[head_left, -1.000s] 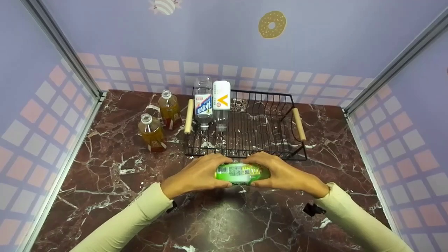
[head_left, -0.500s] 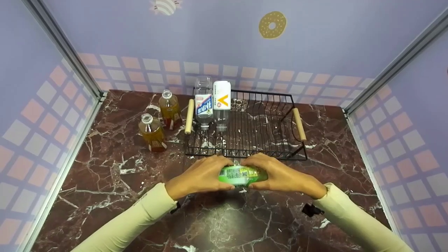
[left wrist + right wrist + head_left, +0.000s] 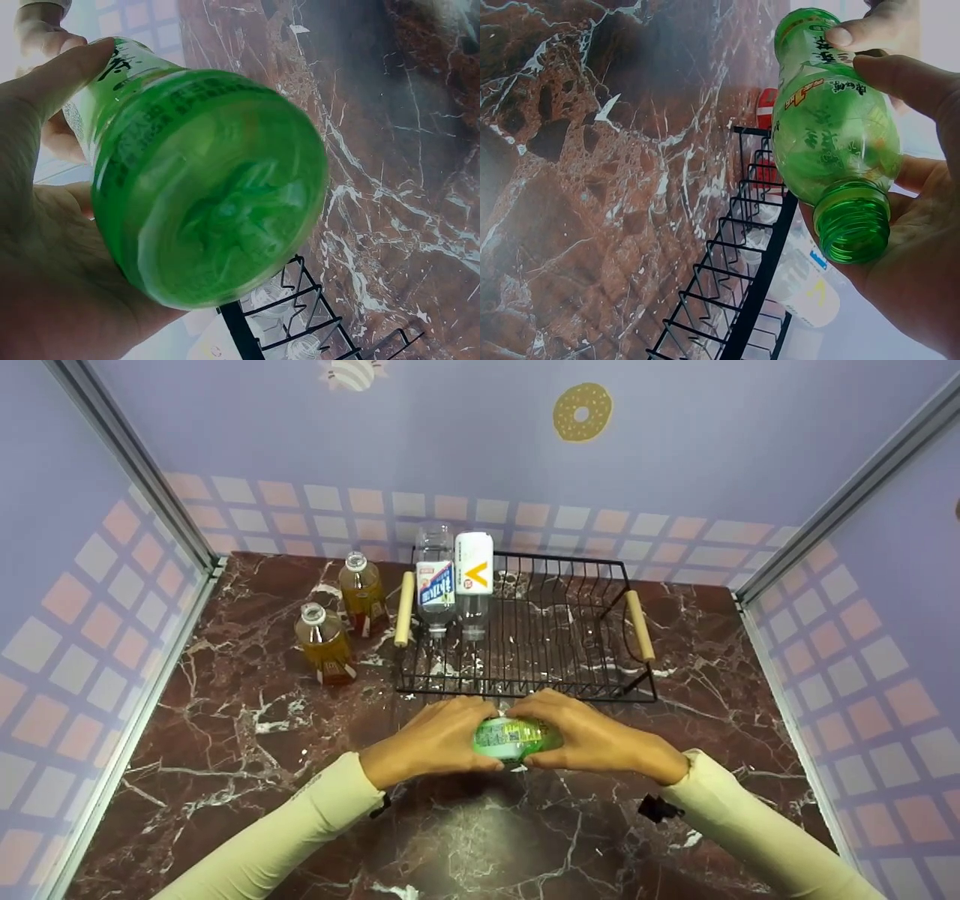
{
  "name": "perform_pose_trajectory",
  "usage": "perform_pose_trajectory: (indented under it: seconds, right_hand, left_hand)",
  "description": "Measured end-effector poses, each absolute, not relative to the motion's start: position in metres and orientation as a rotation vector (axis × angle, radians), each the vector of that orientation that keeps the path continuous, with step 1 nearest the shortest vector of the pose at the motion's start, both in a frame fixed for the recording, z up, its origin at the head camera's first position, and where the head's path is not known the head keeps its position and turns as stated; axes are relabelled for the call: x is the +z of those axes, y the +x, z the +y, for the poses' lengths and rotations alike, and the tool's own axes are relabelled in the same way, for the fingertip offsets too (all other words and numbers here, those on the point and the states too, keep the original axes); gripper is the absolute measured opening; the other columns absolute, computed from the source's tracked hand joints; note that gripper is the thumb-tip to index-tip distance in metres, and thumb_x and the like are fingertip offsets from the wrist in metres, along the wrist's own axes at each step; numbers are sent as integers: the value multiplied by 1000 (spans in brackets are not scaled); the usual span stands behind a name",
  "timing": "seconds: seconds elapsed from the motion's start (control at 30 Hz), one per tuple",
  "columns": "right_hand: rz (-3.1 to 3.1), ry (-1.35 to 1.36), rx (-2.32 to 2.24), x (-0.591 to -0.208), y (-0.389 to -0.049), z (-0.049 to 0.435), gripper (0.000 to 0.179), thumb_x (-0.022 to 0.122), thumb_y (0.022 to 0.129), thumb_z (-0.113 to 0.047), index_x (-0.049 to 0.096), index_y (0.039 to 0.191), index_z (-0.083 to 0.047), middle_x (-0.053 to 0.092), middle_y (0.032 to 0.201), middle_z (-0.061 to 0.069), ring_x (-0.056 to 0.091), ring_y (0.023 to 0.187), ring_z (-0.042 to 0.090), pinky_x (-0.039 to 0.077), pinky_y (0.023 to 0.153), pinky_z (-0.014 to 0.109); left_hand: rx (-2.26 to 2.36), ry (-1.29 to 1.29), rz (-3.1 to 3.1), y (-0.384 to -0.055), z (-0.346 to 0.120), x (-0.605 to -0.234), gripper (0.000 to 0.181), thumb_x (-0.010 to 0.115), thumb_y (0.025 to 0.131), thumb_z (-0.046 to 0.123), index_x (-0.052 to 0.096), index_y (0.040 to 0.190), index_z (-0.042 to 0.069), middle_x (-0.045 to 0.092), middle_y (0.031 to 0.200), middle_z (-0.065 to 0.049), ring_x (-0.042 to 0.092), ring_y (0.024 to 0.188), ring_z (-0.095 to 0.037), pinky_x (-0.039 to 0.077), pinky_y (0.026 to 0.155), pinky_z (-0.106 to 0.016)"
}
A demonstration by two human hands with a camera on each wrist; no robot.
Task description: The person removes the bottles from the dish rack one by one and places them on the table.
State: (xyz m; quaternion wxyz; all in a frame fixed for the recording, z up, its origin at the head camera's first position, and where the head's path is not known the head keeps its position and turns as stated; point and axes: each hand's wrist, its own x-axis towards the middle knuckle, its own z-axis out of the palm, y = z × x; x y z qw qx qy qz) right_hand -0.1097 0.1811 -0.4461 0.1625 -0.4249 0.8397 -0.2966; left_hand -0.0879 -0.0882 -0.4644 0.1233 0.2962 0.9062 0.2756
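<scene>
A green plastic bottle (image 3: 506, 739) lies sideways between both hands, in front of the wire rack. My left hand (image 3: 435, 739) grips it at the base end, with the ridged bottom (image 3: 232, 210) facing the left wrist camera. On the neck side my right hand (image 3: 592, 739) holds it, fingers behind and thumb in front. In the right wrist view the bottle's mouth (image 3: 853, 225) is uncapped and its see-through shoulder shows printed lettering. Part of the label is hidden under the fingers.
Behind the hands stands a black wire rack (image 3: 559, 690) with wooden handles. Two clear bottles, one with a blue-and-white label (image 3: 436, 585) and one with a white label (image 3: 474, 564), stand neck down in its left part. Two amber bottles (image 3: 328, 652) stand left of it.
The hands have come closer together, the right moving left and the left slightly right. The bottle has turned a little, so a shorter stretch of it shows between them.
</scene>
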Motion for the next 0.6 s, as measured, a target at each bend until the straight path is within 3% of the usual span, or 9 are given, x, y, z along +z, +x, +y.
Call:
perform_pose_trajectory:
  seconds: [0.47, 0.6]
  right_hand:
    - [2401, -1197, -867, -449, -112, 181, 67, 90, 92, -27, 64, 151, -8, 65, 151, 7, 62, 132, 25, 58, 109, 46]
    - [2394, -1204, -916, -449, -114, 181, 66, 90, 93, -28, 64, 150, -7, 65, 151, 7, 62, 135, 26, 56, 112, 48]
  left_hand:
    - [871, 827, 2613, -87, -93, -469, 68, 92, 87, 39, 68, 141, 5, 71, 136, -15, 67, 116, -30, 62, 96, -49]
    - [905, 822, 2613, -85, -96, -471, 68, 93, 88, 36, 67, 142, 4, 69, 139, -16, 67, 116, -32, 62, 95, -50]
